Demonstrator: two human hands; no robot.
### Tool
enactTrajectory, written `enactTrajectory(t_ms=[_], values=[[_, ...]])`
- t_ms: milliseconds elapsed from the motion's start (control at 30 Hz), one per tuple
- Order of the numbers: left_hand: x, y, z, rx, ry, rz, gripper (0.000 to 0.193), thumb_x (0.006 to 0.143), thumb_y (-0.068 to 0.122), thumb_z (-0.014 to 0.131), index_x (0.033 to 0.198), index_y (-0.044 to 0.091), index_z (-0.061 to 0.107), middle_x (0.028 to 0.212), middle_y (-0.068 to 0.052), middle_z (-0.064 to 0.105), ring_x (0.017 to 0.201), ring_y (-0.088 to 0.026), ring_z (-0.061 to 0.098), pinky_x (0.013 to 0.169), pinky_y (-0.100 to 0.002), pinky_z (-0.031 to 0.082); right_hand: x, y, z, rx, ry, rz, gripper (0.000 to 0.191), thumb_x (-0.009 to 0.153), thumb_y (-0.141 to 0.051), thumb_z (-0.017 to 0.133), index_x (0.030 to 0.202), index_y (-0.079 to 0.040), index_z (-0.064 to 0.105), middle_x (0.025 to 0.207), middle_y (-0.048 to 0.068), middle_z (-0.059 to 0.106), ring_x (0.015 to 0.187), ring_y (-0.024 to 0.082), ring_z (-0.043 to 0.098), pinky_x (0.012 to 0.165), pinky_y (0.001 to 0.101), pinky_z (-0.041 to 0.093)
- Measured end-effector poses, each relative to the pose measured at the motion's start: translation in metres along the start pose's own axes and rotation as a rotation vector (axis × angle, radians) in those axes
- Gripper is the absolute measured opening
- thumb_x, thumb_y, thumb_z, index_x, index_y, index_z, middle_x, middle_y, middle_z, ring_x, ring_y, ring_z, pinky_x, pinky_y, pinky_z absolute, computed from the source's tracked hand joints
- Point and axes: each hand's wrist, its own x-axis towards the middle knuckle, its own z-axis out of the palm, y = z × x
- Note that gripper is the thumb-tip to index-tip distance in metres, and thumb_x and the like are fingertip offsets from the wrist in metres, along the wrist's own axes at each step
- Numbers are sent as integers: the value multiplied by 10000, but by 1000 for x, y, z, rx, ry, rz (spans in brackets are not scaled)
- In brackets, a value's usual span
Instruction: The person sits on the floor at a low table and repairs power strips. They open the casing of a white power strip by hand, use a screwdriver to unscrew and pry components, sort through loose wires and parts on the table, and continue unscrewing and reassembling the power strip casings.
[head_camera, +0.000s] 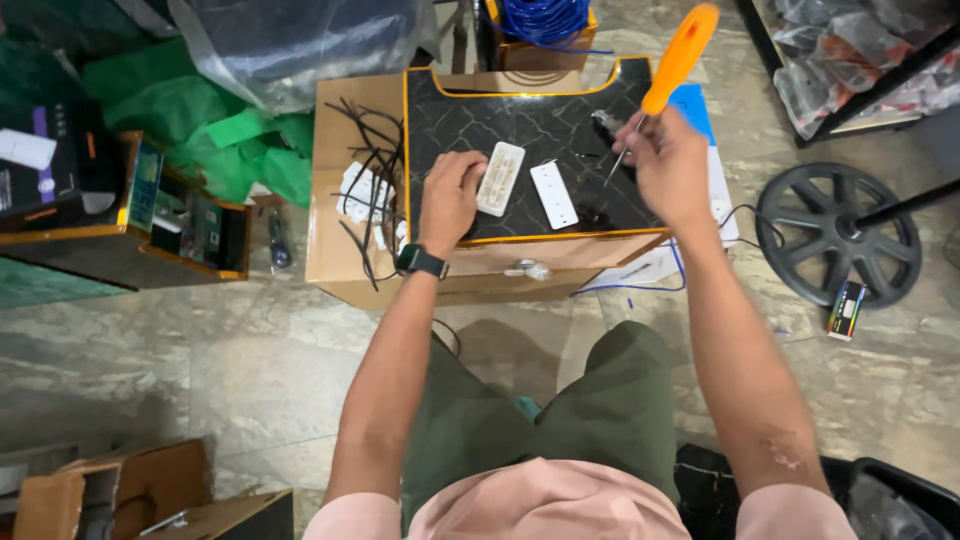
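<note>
Two white rectangular switch plates lie on a black marble-patterned board (530, 130) with a gold edge, which rests on a cardboard box (350, 250) on the stone floor. Left hand (450, 198) — wrist wearing a dark smartwatch (421, 261) — comes down on the near-left part of the board, fingers curled and pressed against the left long edge of the cream-white plate (500, 178); whether the fingertips pinch it or only steady it cannot be told. Second white plate (554, 195) lies just beside the first, to its right, apart from both hands, tilted the other way.

Right hand (668, 165) is raised over the board's right side, closed around a screwdriver (660, 85) — orange handle sticking up and away past the knuckles, thin metal shaft angled down-left from the fingers, tip above the board and clear of both plates.

Loose black cable ties (365, 150) sprawl over the left of the box top, near a white fitting. Behind the board, a carton holding a coil of blue cable (545, 18). Right of the box, a black spoked reel (838, 235) flat on the floor, a small printed packet just beside it. Left, an open orange-edged box (150, 215) and green plastic sheeting (220, 130).
</note>
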Motion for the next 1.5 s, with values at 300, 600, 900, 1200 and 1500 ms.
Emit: enactTrajectory(t_ms=[300, 600, 900, 1200, 1500], values=[[11, 28, 15, 168, -117, 189, 147, 861, 22, 703, 994, 84, 708, 962, -96, 684, 983, -332, 618, 811, -451, 448, -27, 8, 13, -74, 147, -71, 140, 1002, 90, 585, 1124, 26, 564, 903, 102, 704, 814, 162, 758, 659, 278, 574], [36, 34, 98, 304, -438, 207, 130, 818, 86, 711, 926, 157, 729, 891, -32, 729, 974, -290, 635, 853, -482, 378, -43, 7, 23, -64, 257, -127, 162, 1018, 81, 566, 1167, 19, 566, 901, 106, 690, 833, 185, 774, 735, 300, 596], [41, 21, 86, 225, -326, 157, 246, 826, 36, 684, 1040, 143, 739, 917, -63, 745, 948, -323, 641, 801, -500, 381, -56, 12, 34, -62, 315, -123, 117, 1034, 69, 554, 1134, 9, 541, 916, 122, 694, 858, 231, 768, 755, 325, 583], [18, -6, 2, 72, -55, -99, 311, 851, 74, 774, 1153, 64, 699, 1097, -127, 671, 1006, -299, 648, 864, -389, 543, -47, -5, 36, -59, 236, -121, 106, 1044, 87, 556, 1128, 25, 539, 933, 109, 706, 858, 187, 740, 775, 306, 584], [0, 15, 0, 248, -340, 17, 602, 740, 329, 827, 1275, 122, 643, 1231, -128, 573, 1159, -337, 540, 937, -481, 408, -15, -30, 81, 233, 79, -119, 444, 998, 119, 661, 1362, 9, 432, 1097, 124, 711, 981, 167, 718, 874, 303, 608]])
